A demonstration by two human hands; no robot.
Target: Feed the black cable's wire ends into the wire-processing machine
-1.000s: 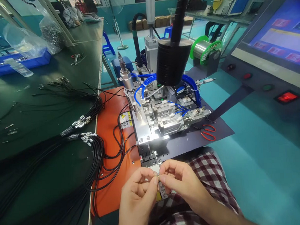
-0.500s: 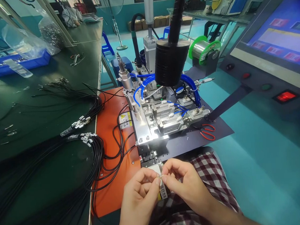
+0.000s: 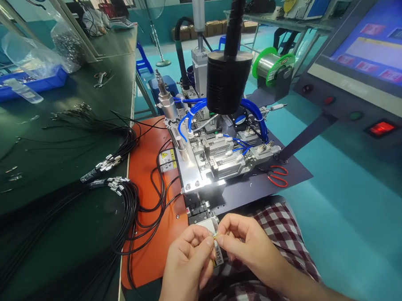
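My left hand (image 3: 189, 259) and my right hand (image 3: 248, 244) meet fingertip to fingertip at the lower middle. Thumb and forefinger of each are closed in a pinch. Between the tips shows a tiny gold-coloured piece (image 3: 215, 237), too small for me to name its kind. Below and behind the fingers is a white and yellow label (image 3: 218, 255) with printed characters, partly covered. Just beyond the hands stands a metal bench machine (image 3: 202, 168) with blue air tubes (image 3: 254, 112) and a black cylindrical head (image 3: 229, 82) above it.
Bundled black cables (image 3: 130, 215) with metal ends lie across the dark bench (image 3: 70, 143) and orange plate (image 3: 149, 263). Red-handled pliers (image 3: 278, 176) rest right of the machine. A solder wire spool (image 3: 272, 67) stands behind. A control screen (image 3: 373, 50) overhangs the right. A blue tray (image 3: 51, 84) sits far left.
Both hands stay pinched together with only a slight shift of the fingers. The gold-coloured piece between the tips shows more clearly now. The camera view has moved a little.
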